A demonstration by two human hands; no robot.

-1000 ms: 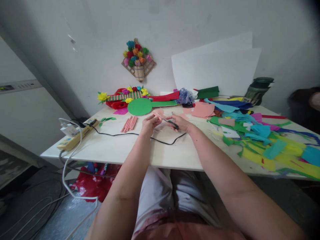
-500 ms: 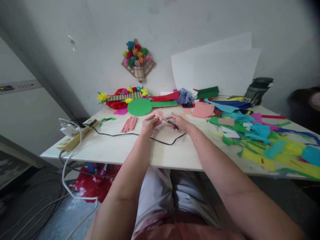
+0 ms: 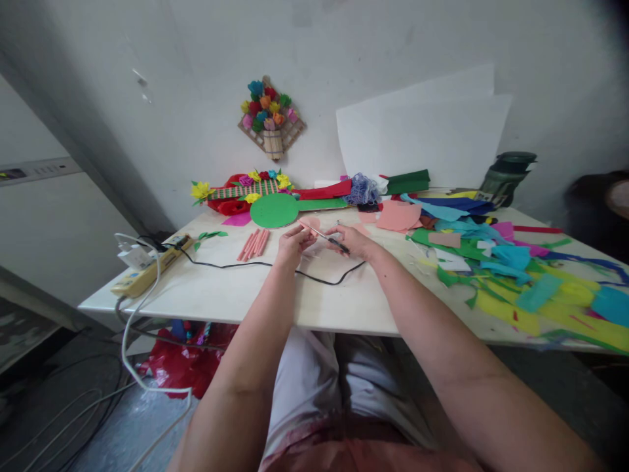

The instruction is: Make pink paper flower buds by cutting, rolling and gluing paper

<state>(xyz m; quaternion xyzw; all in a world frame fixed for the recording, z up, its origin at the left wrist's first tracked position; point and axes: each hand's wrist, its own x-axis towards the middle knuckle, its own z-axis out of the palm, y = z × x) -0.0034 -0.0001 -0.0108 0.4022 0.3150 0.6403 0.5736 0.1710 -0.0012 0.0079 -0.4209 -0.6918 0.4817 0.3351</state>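
Note:
Scissors (image 3: 338, 245) with dark handles are gripped in my right hand (image 3: 354, 242), the blades pointing left. Thumb and fingers of my left hand (image 3: 295, 244) are closed on a small pink paper piece (image 3: 311, 226). The scissor blades lie across this piece; whether they are parted is too small to tell. Left of my left hand lie several rolled pink paper sticks (image 3: 254, 244). Behind my hands is a green paddle-shaped board (image 3: 275, 210) with a round end.
Coloured paper scraps (image 3: 496, 262) cover the table's right side, with a dark bottle (image 3: 508, 178) behind them. A black cord (image 3: 236, 265) runs under my hands from the power strip (image 3: 152, 267) at left. Paper flowers (image 3: 202, 190) stand at the back.
The scissors have shifted very slightly against the pink paper. Both hands stay in nearly the same place, and the things on the table look unchanged.

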